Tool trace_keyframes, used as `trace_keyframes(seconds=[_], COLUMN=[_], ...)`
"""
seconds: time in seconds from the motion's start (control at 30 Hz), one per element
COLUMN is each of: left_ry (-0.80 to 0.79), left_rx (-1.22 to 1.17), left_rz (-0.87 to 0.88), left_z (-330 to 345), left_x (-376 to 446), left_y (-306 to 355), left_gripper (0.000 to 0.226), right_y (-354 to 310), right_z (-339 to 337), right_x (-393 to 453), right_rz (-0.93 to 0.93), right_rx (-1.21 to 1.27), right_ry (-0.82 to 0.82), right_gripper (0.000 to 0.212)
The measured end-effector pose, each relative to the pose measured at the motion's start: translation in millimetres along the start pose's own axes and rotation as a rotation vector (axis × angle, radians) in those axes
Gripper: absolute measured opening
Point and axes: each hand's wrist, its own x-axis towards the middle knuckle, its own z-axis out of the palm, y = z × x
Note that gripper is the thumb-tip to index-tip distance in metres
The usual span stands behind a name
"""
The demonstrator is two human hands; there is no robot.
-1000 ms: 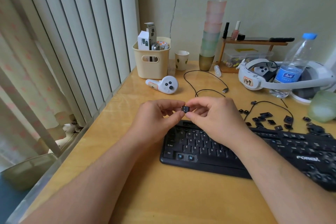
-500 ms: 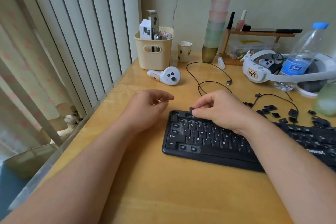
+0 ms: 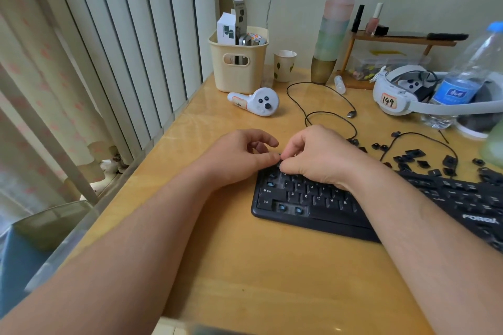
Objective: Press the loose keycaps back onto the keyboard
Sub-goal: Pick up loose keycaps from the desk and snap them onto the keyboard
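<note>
A black keyboard (image 3: 313, 198) lies on the wooden desk, with blue bare switches (image 3: 281, 207) showing in its bottom-left rows. My right hand (image 3: 318, 160) is curled over the keyboard's top-left corner, its fingertips down on a keycap that is almost fully hidden under them. My left hand (image 3: 239, 158) sits just left of it; its thumb tip touches the right fingertips, and its other fingers are loosely curled and hold nothing. Several loose black keycaps (image 3: 424, 160) lie scattered behind the keyboard on the right.
A white controller (image 3: 258, 102), a cream basket (image 3: 239, 62), a paper cup (image 3: 284, 65) and a stack of cups (image 3: 334, 30) stand behind my hands. A black cable (image 3: 326, 106) loops across the desk. A white headset (image 3: 394, 95) and water bottle (image 3: 462, 76) are at the right. The desk's left edge runs along the blinds.
Both hands held the keycap in the air a second ago. My right hand has since brought it down to the keyboard's top-left corner, and my left hand has moved back in beside it.
</note>
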Motion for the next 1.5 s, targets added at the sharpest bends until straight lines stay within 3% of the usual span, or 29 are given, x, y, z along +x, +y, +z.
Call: trace_keyframes(seconds=[0.63,1.07,1.5], left_ry=[-0.058,-0.062,-0.085], left_rx=[-0.013,-0.026,-0.056], left_rz=[-0.036,-0.083,-0.072], left_z=[-1.5,2.3,-1.0], left_x=[-0.1,2.5,-0.7], left_y=[6.3,7.9,8.3], left_gripper=[0.032,0.024,0.024], right_y=[8.3,6.5,12.3], right_z=[-1.6,-2.9,-2.2], right_x=[-5.4,-8.5,-7.6], right_rz=[-0.067,-0.144,-0.120], right_rx=[-0.019,-0.154,-0.130], right_ry=[0.021,0.046,0.063], right_gripper=[0.010,0.007,0.014])
